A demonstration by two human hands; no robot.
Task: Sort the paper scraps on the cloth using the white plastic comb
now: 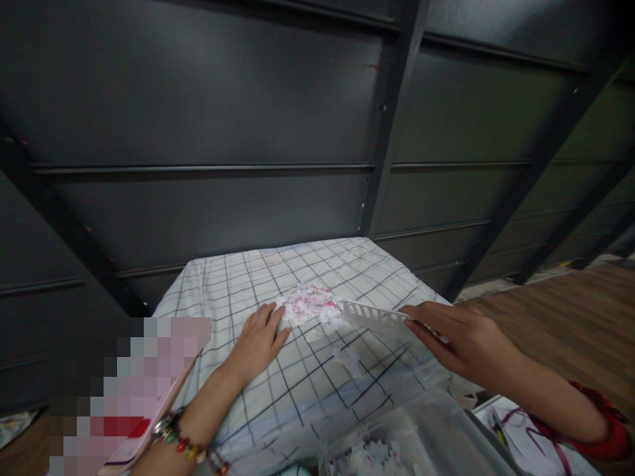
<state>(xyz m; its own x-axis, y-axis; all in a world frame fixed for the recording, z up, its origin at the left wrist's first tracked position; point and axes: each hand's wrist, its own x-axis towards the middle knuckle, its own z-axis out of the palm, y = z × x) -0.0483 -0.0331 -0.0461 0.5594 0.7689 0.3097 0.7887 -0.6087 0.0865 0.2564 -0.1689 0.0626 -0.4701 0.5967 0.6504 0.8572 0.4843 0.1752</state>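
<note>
A pile of small white and pink scraps [310,303], perhaps paper or petals, lies on the checked tablecloth [292,377]. My left hand [260,334] rests flat at the pile's left edge, fingers stretched out and nothing gripped. Between thumb and fingers, my right hand [459,330] pinches a thin white slotted plastic piece [374,319]. Its far end reaches the right side of the pile. A few loose white scraps [348,360] lie nearer to me on the cloth.
At the front edge stands a clear plastic box [421,423] with pale scraps inside. White papers or packets [526,436] sit to its right. A pink object [163,390], partly pixelated, is at the left. Dark metal panels [223,119] rise behind the table.
</note>
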